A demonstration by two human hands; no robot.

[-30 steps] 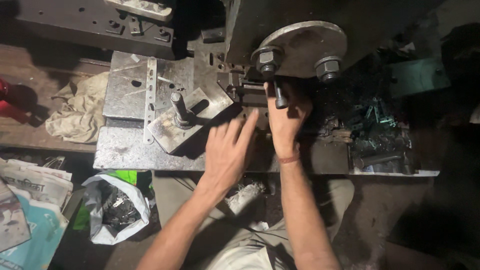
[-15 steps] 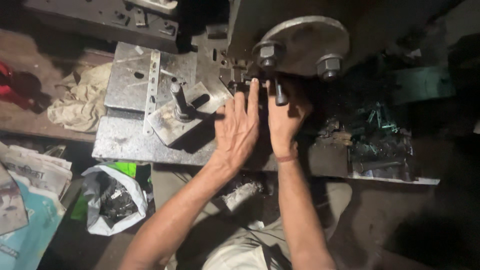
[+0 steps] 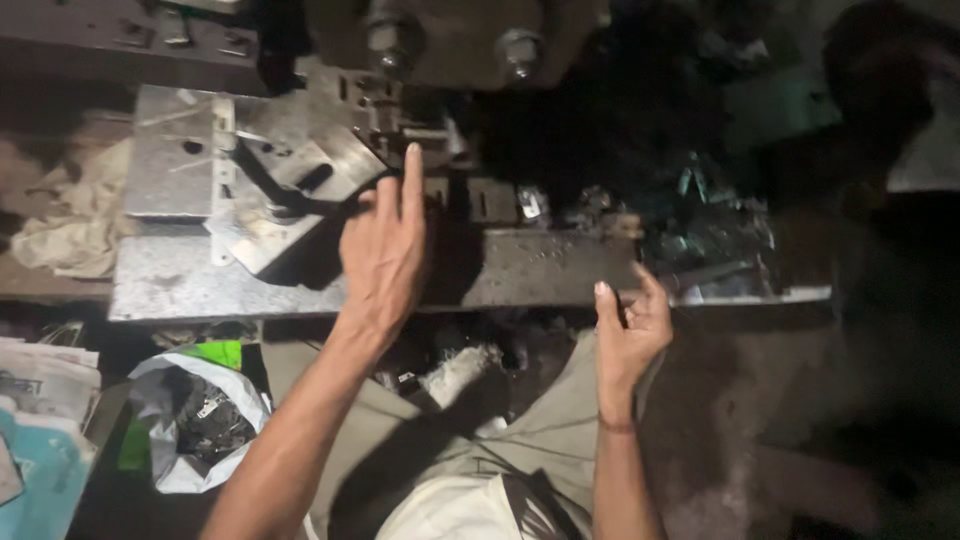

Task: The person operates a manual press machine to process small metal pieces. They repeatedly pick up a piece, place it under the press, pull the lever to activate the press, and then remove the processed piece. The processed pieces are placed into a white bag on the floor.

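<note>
The left hand (image 3: pixel 385 245) lies flat over the steel counter (image 3: pixel 300 280), forefinger stretched out to touch the small metal fixture (image 3: pixel 405 125) under the dark press, gripping nothing. The right hand (image 3: pixel 630 330) hovers loosely half-curled and empty at the counter's front edge, just beside a heap of dark metal scrap (image 3: pixel 700 235). A crumpled rag (image 3: pixel 65 225) lies far left, and a white bag (image 3: pixel 190 420) sits below on the floor.

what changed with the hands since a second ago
The right hand has pulled back from the machine's small dark part to the near edge of the metal plate, fingers loosely curled. The left hand stays on the plate, index finger now stretched toward the die block. The rag and bag stayed put.
</note>
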